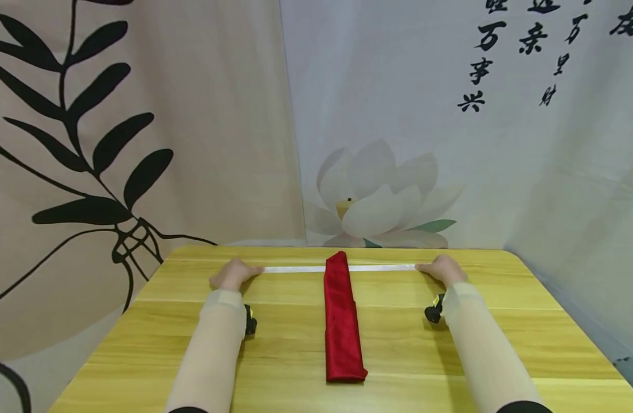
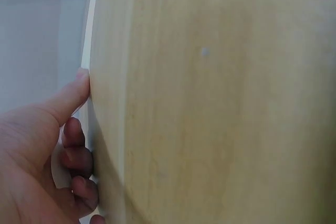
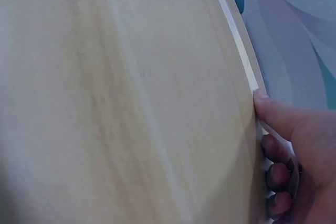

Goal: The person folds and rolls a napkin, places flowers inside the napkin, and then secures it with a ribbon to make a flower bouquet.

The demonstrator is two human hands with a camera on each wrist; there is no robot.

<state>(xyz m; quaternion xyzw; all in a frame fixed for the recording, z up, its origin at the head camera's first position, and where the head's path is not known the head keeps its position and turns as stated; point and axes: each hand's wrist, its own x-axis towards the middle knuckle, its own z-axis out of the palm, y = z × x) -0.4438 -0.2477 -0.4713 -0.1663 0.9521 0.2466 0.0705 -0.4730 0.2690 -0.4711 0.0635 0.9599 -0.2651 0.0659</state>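
A narrow white ribbon is stretched straight across the far part of the table. Its left stretch is pinched between the thumb and curled fingers of my left hand, and my right hand pinches it at the other side. A long folded piece of red velvety cloth lies between the hands, its length pointing away from me. Where its far end crosses the ribbon, the ribbon is hidden. In the left wrist view the thumb presses on the ribbon; the right wrist view shows the right thumb doing likewise.
The wooden table has its far edge just beyond both hands. Behind it hangs a pale curtain printed with dark leaves, a lotus and writing. Dark wrist devices sit at the inner sides of both wrists.
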